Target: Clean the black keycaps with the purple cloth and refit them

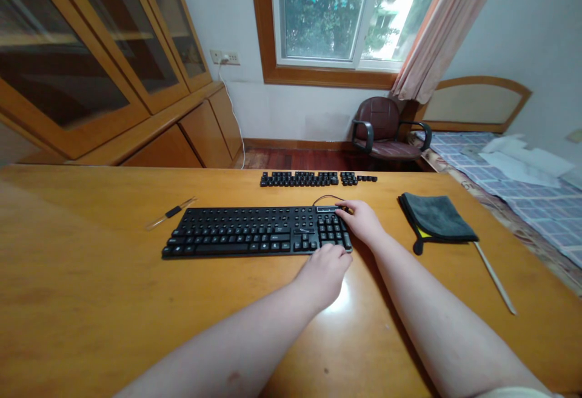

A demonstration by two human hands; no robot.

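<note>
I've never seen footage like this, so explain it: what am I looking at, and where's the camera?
No machine here: these are a person's own two bare hands. The picture comes from a camera worn on their head, looking forward and down. On the wooden desk lies a black computer keyboard. The right hand rests over its upper right corner and the left hand against its front edge; neither clearly grips anything. Beyond it sit rows of loose black keycaps. To the right lie a folded grey cloth and a thin pale stick; to the left, a slim tool with a black grip.
</note>
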